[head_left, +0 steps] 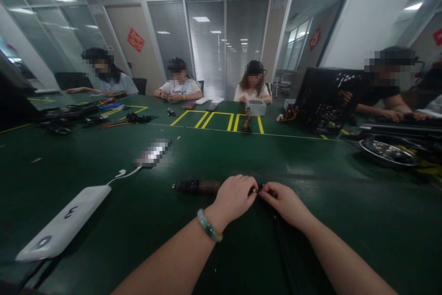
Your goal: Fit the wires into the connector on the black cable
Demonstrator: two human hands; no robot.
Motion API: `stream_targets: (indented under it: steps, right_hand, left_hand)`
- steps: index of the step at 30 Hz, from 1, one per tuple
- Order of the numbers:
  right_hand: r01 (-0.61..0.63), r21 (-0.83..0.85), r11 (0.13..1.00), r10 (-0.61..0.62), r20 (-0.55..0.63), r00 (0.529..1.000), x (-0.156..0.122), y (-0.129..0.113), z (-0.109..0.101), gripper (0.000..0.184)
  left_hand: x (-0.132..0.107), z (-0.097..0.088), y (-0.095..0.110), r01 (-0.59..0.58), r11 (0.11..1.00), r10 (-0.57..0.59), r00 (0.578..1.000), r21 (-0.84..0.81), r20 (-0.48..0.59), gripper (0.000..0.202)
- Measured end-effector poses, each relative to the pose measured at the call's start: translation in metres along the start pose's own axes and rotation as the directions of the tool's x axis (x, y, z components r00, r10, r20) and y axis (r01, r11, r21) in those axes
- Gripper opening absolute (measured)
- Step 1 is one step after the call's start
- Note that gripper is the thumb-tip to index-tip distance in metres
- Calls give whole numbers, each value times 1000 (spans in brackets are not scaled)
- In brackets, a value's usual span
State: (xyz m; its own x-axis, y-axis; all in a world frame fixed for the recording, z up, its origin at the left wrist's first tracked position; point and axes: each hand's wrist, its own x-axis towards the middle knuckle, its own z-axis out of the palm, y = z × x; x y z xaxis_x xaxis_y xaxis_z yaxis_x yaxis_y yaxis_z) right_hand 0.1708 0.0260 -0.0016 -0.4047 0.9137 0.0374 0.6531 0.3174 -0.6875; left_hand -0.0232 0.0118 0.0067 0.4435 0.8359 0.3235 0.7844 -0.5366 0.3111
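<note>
Both forearms reach in from the near edge in the head view, the left wrist wearing a pale green bangle [208,226]. Their hands nearly meet at the middle of the green table [345,207], the left hand [236,196] curled over the right end of a dark cylindrical tool [209,187]. Its long axis runs left to right, roughly level with the table's far edge, and its narrow tip points left, away from both hands. So the bare length lies wholly to the left hand's left, and that hand is the nearer; the right hand [286,205] stands just beyond the other end. Between them a small brass-coloured piece [254,190] shows at the left fingertips. The right thumb and forefinger come close together just right of it; whether they pinch anything, I cannot tell. A dark cord [276,233] runs from below the right hand toward the near edge, between the forearms. Well apart, on the left, lies a white power bank [65,223].
</note>
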Motion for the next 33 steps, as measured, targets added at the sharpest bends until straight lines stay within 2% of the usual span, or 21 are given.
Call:
stream_targets:
  steps: [7, 18, 33]
  right_hand:
    - [-21, 32, 999, 21, 18, 1000, 0, -3, -2, 19]
    - [21, -7, 1000, -22, -139, 990, 2, 0, 7, 18]
    - [-45, 100, 994, 51, -55, 997, -1, -3, 4, 18]
  left_hand:
    - [0, -2, 2, 11, 1000, -11, 1000, -2, 4, 6]
    - [0, -2, 3, 42, 999, -42, 999, 12, 8, 9]
    - [1, -1, 3, 30, 1000, -30, 1000, 7, 5, 8]
